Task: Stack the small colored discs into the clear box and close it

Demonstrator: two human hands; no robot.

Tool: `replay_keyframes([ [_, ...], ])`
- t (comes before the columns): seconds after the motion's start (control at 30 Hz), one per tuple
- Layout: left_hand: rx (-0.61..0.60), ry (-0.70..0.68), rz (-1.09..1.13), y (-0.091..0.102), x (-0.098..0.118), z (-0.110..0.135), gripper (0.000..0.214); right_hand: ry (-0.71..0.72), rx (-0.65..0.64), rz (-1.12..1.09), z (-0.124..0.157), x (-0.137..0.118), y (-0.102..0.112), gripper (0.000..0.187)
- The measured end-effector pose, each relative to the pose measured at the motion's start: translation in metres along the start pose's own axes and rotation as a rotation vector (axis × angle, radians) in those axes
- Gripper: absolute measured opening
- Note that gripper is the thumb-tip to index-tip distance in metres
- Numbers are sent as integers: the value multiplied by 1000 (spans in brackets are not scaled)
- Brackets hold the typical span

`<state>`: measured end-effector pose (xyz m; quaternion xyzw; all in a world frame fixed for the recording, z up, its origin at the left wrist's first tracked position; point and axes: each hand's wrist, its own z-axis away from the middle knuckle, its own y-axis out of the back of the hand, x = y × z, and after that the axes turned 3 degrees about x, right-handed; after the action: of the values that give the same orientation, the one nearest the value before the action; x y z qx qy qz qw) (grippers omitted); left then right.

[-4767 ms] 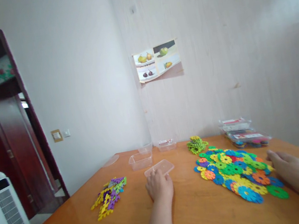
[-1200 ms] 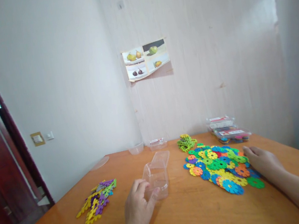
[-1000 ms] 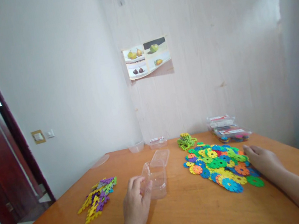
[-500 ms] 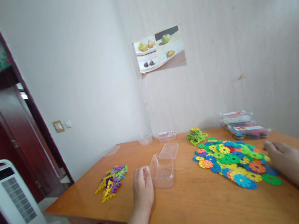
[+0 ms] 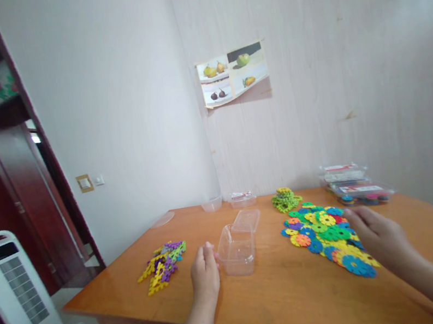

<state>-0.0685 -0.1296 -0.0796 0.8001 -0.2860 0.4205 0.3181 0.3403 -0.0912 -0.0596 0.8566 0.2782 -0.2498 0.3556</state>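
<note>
My left hand is curled closed beside the left wall of a clear plastic container, its fingertips very near or touching it. What it holds, if anything, is hidden. My right hand reaches over the right side of a spread pile of colourful notched plastic discs, thumb and fingers drawn together. Whether a disc is between those fingers cannot be made out, and the hand covers part of the pile. Behind the container lies a clear flat lid.
Left of my left hand lie purple, yellow and green interlocking pieces. A stack of green pieces stands behind the discs. Clear boxes are piled at the back right; a clear tub sits by the wall on the wooden table.
My right hand has moved left from the pile's right edge to over the discs, hiding its right portion. My left hand stays by the container, almost unmoved.
</note>
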Motion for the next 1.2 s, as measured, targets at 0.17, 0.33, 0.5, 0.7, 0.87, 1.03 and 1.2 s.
replay_keyframes([
  [0.17,-55,-52,5,0,1,2,48,193,-254,-181,34,-66,-42,36],
  [0.33,-80,-74,-21,1,1,2,42,226,-471,-282,63,-121,-69,30],
  [0.5,-99,-114,-26,2,3,1,37,87,-527,-303,74,-147,-97,38],
  [0.7,-117,-116,-13,3,7,2,35,61,-501,-326,75,-149,-119,37],
  [0.87,-125,-127,-5,1,6,2,34,59,-487,-332,74,-145,-125,36],
  [1.03,-118,-166,-25,0,6,4,31,63,-512,-337,73,-141,-127,40],
  [1.2,-44,-149,-86,0,3,4,31,87,-550,-370,73,-143,-131,48],
])
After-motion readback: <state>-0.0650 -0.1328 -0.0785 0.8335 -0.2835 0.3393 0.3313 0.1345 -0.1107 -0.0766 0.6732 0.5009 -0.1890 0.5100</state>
